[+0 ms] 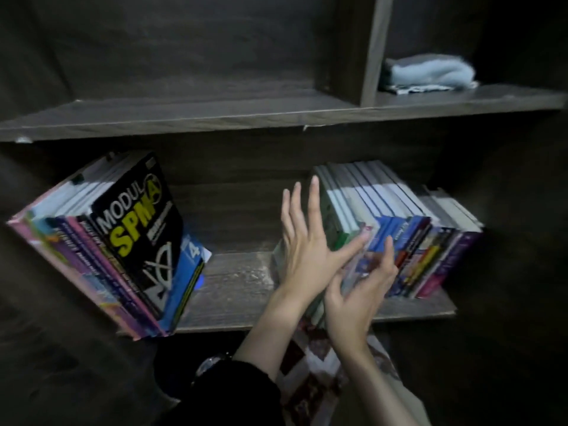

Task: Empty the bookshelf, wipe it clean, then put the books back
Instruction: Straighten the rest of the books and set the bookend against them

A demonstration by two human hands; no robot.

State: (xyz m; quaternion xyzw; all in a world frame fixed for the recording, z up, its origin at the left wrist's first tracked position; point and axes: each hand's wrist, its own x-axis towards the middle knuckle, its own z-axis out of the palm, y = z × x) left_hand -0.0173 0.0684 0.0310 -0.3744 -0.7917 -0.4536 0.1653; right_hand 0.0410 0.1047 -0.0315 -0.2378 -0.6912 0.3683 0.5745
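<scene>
Wooden shelf, open middle, left hand, right hand, fingers wide at edge of right books

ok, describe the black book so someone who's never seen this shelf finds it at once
In the bookshelf, go to the lower shelf and its left bunch of books. The black book is on that bunch's right side, cover facing out. It alone is black, with white MODUL and yellow SPM lettering; its neighbours are pink, purple and blue.
</scene>
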